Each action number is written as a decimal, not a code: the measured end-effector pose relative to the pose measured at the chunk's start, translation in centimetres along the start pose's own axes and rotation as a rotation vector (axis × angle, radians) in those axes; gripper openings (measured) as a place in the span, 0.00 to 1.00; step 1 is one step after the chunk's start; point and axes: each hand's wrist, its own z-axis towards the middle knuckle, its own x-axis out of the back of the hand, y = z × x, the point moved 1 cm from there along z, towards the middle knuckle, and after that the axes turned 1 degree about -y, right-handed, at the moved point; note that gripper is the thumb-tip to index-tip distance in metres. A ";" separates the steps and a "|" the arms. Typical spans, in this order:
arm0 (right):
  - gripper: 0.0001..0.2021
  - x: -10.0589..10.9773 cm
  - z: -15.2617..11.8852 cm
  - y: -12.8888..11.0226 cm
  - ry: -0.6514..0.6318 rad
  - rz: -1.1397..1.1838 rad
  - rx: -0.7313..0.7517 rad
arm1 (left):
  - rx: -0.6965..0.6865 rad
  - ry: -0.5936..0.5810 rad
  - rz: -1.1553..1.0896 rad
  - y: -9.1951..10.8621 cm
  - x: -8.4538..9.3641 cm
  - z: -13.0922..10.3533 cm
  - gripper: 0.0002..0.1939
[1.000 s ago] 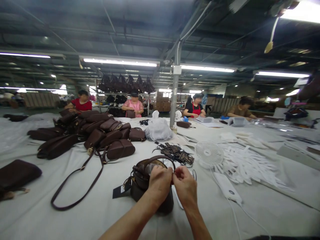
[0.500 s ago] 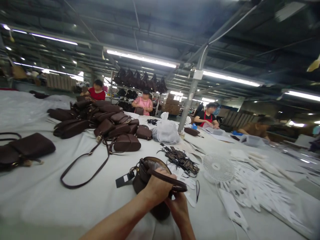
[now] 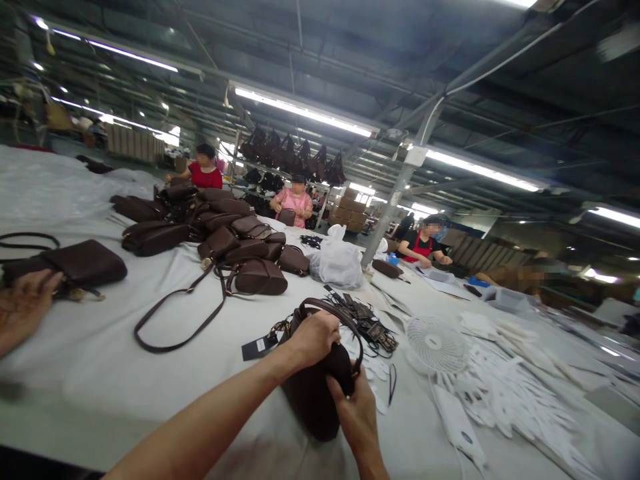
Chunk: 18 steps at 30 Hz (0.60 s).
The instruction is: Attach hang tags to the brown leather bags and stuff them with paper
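Note:
A dark brown handbag (image 3: 313,400) stands tilted on the white-covered table, its curved handle (image 3: 354,327) raised. My left hand (image 3: 314,339) is closed at the bag's top edge, beneath the handle; its fingertips are partly hidden. On the bag's right side, my right hand (image 3: 354,403) grips the body near the handle's base, thumb on the near face. A black tag (image 3: 259,346) with a white label hangs from the bag's left end. Just behind the bag lies a heap of black tags with cords (image 3: 373,323).
Brown bags (image 3: 245,250) are piled at the back left. Another person's hand (image 3: 25,307) touches a bag (image 3: 93,260) at far left. A white fan (image 3: 436,343), white paper pieces (image 3: 520,393) and a plastic bundle (image 3: 337,263) lie rightward. A post (image 3: 395,207) stands behind.
The bag has turned more upright and its handle now stands up. My left hand has moved along its top edge. Another person's hand has appeared at the far left.

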 end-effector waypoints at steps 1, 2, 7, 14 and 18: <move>0.24 0.0 0.1 0.2 -0.005 -0.013 0.031 | -0.026 0.012 0.036 0.1 -0.1 0.1 0.06; 0.26 0.1 0.1 0.3 -0.011 -0.021 0.064 | -0.048 0.020 0.078 0.3 -0.2 0.2 0.06; 0.35 0.5 -0.1 0.7 0.006 -0.079 0.120 | -0.040 0.023 0.187 1.1 -0.5 0.1 0.06; 0.32 2.5 -1.0 0.8 -0.066 -0.074 0.134 | -0.024 -0.013 0.215 2.2 -1.9 -0.2 0.12; 0.21 3.8 -0.1 0.5 -0.105 -0.062 0.137 | -0.045 -0.012 0.151 3.0 -4.5 -0.3 0.13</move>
